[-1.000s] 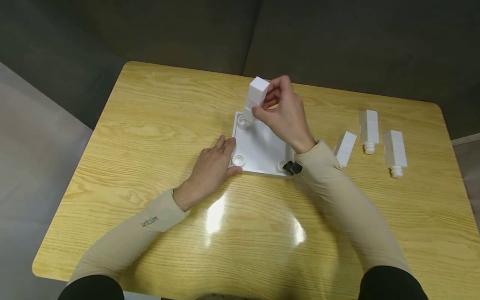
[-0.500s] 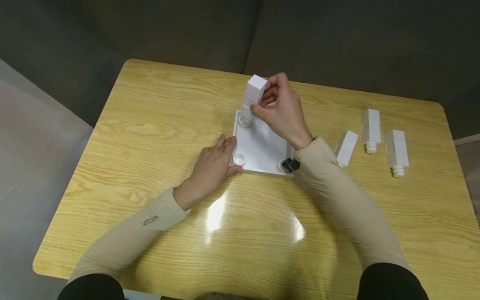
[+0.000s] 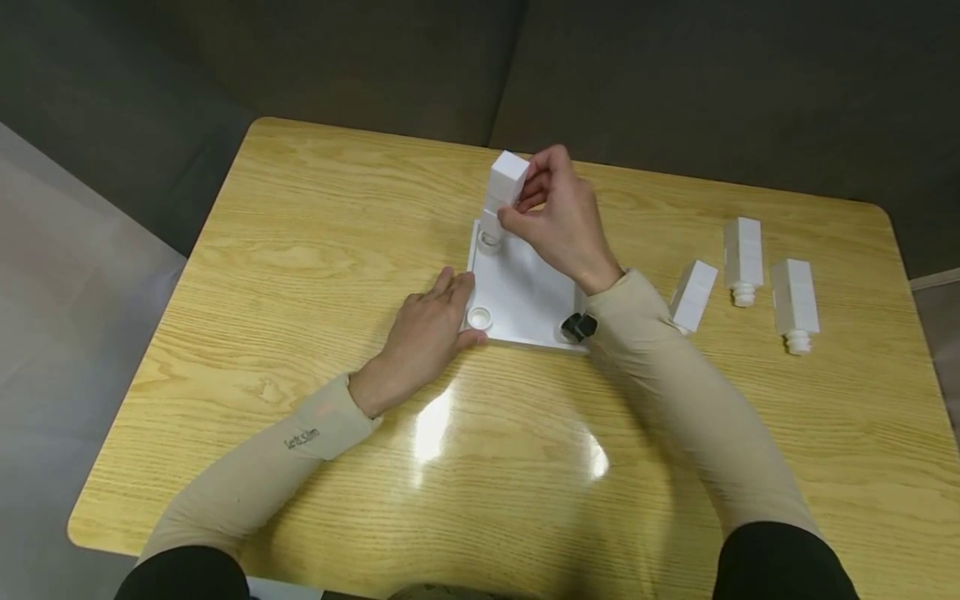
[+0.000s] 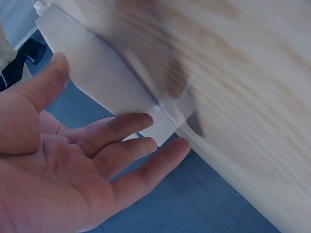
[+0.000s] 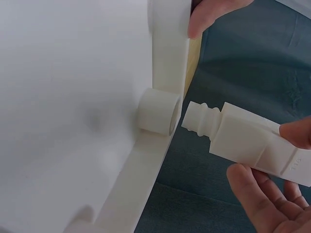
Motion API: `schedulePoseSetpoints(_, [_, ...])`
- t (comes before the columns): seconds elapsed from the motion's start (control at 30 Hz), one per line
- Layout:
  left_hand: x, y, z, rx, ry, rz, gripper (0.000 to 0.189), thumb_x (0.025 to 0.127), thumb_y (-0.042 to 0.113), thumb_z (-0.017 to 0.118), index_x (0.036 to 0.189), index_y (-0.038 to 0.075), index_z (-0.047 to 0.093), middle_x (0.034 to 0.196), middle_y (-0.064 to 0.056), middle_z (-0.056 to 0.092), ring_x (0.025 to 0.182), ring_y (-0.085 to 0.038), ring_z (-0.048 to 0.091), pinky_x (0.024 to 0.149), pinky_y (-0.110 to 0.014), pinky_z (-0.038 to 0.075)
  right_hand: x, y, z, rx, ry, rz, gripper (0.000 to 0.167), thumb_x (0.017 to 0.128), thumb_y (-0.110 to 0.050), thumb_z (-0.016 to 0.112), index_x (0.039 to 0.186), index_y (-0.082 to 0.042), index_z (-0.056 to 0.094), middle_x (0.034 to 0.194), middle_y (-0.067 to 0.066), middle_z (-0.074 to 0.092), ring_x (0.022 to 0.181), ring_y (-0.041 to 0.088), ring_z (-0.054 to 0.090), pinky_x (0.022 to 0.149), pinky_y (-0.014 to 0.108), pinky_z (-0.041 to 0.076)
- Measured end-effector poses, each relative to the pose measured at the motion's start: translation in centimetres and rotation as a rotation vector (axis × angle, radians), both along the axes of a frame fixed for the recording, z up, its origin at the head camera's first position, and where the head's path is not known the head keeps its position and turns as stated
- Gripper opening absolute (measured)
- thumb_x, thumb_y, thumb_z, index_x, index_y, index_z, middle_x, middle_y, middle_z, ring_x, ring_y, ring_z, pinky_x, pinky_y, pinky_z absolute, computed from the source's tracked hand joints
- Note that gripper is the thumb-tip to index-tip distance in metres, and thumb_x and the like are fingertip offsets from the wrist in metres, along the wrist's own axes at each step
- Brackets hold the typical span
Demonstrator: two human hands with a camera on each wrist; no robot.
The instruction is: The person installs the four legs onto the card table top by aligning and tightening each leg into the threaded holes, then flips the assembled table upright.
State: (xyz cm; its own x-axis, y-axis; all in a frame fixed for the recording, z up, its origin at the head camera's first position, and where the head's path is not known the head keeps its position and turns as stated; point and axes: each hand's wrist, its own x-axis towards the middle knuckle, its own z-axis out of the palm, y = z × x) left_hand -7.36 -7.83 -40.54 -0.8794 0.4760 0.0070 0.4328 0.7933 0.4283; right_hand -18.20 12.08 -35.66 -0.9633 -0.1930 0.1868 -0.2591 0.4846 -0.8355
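My right hand (image 3: 562, 217) pinches a white square table leg (image 3: 504, 179) between thumb and fingers over the far-left corner of a white square tabletop (image 3: 528, 292). In the right wrist view, the leg's threaded end (image 5: 201, 119) points at a round socket (image 5: 158, 111), with a small gap between them. The leg is tilted to the socket's mouth. My left hand (image 3: 423, 333) rests against the tabletop's left edge, fingers extended and thumb along the front. Beside that thumb sits another socket (image 3: 479, 318). A black wrist device (image 3: 579, 327) partly covers a third, near-right socket.
Three more white legs lie on the wooden table (image 3: 300, 333) to the right: a near one (image 3: 693, 296) beside my right sleeve, a farther one (image 3: 742, 254) and the rightmost one (image 3: 797, 300). Two of them show threaded ends. A dark partition (image 3: 675, 92) stands behind the table.
The leg in my right hand has shifted slightly left over the corner socket. My left hand stays at the tabletop's edge.
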Motion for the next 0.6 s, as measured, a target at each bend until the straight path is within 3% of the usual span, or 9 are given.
schedulePoseSetpoints(0.6, [0.08, 0.25, 0.37, -0.007, -0.041, 0.015, 0.086, 0.094, 0.033, 0.083, 0.155, -0.014, 0.044, 0.158, -0.029, 0.048, 0.152, -0.042, 0.042, 0.104, -0.065, 0.054, -0.09, 0.07, -0.73, 0.003, -0.036, 0.008, 0.041, 0.088, 0.000, 0.080, 0.119, -0.004, 0.052, 0.100, 0.017, 0.074, 0.091, 0.024, 0.072, 0.078, 0.018, 0.055])
